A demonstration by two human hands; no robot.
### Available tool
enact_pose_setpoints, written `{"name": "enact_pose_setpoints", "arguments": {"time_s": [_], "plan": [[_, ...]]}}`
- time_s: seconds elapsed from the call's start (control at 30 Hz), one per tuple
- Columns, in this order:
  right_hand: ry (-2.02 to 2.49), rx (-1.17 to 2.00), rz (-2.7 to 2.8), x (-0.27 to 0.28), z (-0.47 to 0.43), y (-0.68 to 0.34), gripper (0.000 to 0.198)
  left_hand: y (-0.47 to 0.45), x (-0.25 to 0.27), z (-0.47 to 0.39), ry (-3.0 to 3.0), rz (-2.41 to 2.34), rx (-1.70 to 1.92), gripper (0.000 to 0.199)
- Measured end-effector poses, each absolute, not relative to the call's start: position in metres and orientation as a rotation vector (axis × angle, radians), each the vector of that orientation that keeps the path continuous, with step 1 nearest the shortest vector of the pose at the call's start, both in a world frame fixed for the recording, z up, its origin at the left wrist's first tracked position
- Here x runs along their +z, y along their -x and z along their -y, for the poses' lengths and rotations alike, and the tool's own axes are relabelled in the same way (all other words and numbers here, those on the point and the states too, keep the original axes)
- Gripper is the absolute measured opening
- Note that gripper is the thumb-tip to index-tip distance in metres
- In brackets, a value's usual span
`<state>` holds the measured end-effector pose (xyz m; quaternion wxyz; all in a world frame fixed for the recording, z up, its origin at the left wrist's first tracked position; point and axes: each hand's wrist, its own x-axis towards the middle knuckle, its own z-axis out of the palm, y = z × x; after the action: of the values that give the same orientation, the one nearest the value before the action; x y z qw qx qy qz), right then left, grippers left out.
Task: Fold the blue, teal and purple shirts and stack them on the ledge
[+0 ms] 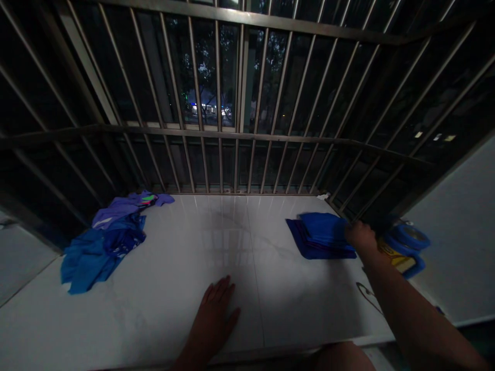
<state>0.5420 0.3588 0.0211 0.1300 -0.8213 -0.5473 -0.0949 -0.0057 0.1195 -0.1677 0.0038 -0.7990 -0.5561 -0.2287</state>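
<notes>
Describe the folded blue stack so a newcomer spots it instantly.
Below the metal window bars runs a white tiled ledge. On its right part, by the right hand, lies the folded blue stack. It is flat and layered, unlike the crumpled clothes at left.

head cam: single wide view, head-worn, facing forward and down
tiled sill: seen from above its near edge
window bars: farther off, upper half
left hand, right hand: close, lower half

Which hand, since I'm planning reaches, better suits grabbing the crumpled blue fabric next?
Likely the left hand: open, nearer the crumpled blue fabric; the right hand is at the folded blue fabric.
</notes>
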Motion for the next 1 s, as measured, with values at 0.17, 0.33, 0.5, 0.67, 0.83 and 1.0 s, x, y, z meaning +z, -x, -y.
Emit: {"name": "enact_pose_setpoints", "arguments": {"time_s": [0.17, 0.33, 0.5, 0.67, 0.83, 1.0], "plan": [[2.154, -0.219, 1.925, -0.025, -0.354, -0.498, 0.07, 0.005, -0.161, -0.119, 2.526, 1.756, -0.683, 0.059], [2.236, -0.252, 2.032, -0.067, -0.357, -0.466, 0.079, 0.002, -0.15, -0.116, 2.548, 1.815, -0.621, 0.064], [2.338, -0.228, 2.017, -0.061, -0.367, -0.46, 0.063, 0.003, -0.148, -0.115, 2.564, 1.837, -0.615, 0.064], [2.402, -0.143, 2.006, -0.033, -0.375, -0.47, 0.055, 0.003, -0.15, -0.116, 2.556, 1.84, -0.661, 0.063], [2.346, -0.146, 2.034, -0.026, -0.365, -0.482, 0.059, 0.001, -0.152, -0.116, 2.553, 1.83, -0.642, 0.061], [2.153, -0.238, 2.161, -0.048, -0.335, -0.479, 0.053, 0.001, -0.15, -0.117, 2.558, 1.835, -0.616, 0.061]]}}
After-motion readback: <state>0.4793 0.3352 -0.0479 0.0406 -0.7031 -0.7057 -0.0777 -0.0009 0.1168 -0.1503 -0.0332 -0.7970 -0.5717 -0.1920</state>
